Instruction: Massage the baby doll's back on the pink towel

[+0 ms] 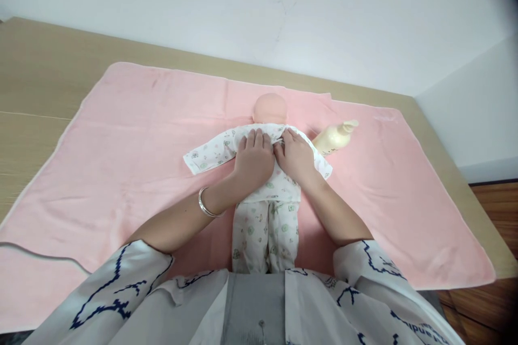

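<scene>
A doll lies on the pink blanket, its bald head (270,108) at the far end. It wears a white baby top (279,188) with small green and pink prints, and matching trousers (250,234) reach toward me. My left hand (254,157) rests flat on the chest of the top, fingers stretched toward the collar. Close beside it, my right hand (297,155) has bent fingers at the collar, with thumb and fingertips on a small fold of the fabric. The top's left-side sleeve spreads out flat; my right forearm partly covers the other one.
A pale yellow pump bottle (334,137) lies tilted on its side, right of the doll. The pink blanket (154,118) covers much of the wooden table (52,59). A grey cable (44,255) runs over the blanket at the lower left. A white wall (182,5) stands behind.
</scene>
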Tool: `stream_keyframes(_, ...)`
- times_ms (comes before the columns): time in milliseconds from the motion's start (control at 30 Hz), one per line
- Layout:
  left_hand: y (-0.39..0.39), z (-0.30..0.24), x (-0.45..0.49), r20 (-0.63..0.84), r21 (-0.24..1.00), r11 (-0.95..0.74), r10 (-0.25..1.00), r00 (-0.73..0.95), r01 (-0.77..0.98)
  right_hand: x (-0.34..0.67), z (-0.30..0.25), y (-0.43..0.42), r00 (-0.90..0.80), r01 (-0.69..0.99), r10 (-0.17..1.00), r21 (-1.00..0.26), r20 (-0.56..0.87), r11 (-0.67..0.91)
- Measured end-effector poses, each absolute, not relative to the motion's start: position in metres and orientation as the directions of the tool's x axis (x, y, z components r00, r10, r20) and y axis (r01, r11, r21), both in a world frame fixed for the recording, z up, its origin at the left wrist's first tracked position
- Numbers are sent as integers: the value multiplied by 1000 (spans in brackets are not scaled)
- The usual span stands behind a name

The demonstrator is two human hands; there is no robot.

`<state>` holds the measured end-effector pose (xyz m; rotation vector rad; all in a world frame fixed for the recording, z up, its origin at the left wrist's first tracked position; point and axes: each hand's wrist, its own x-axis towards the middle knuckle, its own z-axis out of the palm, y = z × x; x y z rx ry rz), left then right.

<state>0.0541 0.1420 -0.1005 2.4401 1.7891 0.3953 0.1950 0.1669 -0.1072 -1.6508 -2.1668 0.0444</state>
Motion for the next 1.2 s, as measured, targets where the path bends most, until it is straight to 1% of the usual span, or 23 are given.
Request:
stream_keyframes(133, 146, -101, 51, 170, 226, -311, 946, 277, 923, 196, -111, 169, -211, 904, 927, -298, 311, 306)
stream_keyframes(267, 150, -101, 49, 177, 251, -314, 945, 276, 916, 196, -114, 172, -224, 903, 935, -303, 276, 306)
stream_keyframes(467, 163, -102, 43, 97, 327, -268, 964, 250, 906, 191, -113, 164, -224, 923, 949, -265, 223, 280)
stream_keyframes(600, 170, -106, 41, 111, 356, -250, 968, 225, 900, 186, -114, 156, -199, 936, 947, -237, 252, 260)
stream_keyframes(767, 169, -110, 43, 139, 362, -244, 968, 207, 899, 189, -114, 163, -145, 924, 946, -302, 289, 234)
stream_keyframes(967, 168, -113, 44, 170, 369, -249, 965, 199, 895, 195, -112, 176, -110, 886, 962, -415, 248, 208)
stream_keyframes(1200, 171, -115, 44, 189, 400, -248, 964, 185, 882, 197, -113, 180, -122, 876, 960, -427, 252, 223)
